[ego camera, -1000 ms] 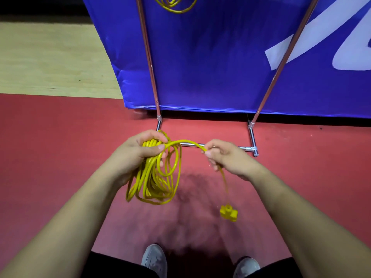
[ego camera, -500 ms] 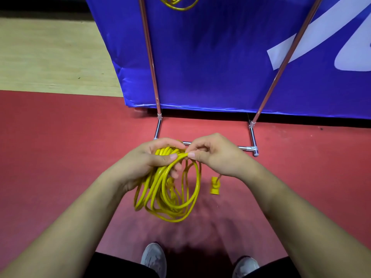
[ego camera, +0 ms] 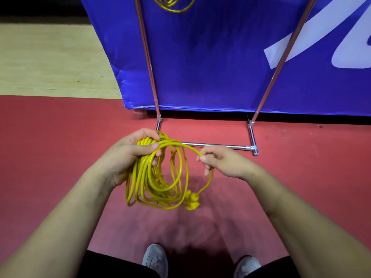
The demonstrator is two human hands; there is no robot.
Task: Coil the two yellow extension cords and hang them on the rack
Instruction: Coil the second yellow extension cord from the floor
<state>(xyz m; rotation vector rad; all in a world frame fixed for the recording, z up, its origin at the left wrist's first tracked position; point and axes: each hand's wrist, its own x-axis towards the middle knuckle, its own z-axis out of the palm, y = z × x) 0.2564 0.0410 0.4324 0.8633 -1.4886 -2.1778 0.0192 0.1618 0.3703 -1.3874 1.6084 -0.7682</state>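
Left hand [ego camera: 130, 155] grips the coiled yellow cord [ego camera: 158, 177] above open red floor [ego camera: 50, 157]. Right hand [ego camera: 222, 163] pinches its free end; the plug [ego camera: 192, 202] dangles. Rack [ego camera: 216, 145] base just beyond.

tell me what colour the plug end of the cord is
Yellow, like the cord; the plug shows in the head view.

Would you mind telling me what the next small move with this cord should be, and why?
Probably bring the right hand across to lay its last loop into the left hand, since the coil is gathered there and only a short tail with the plug hangs free.
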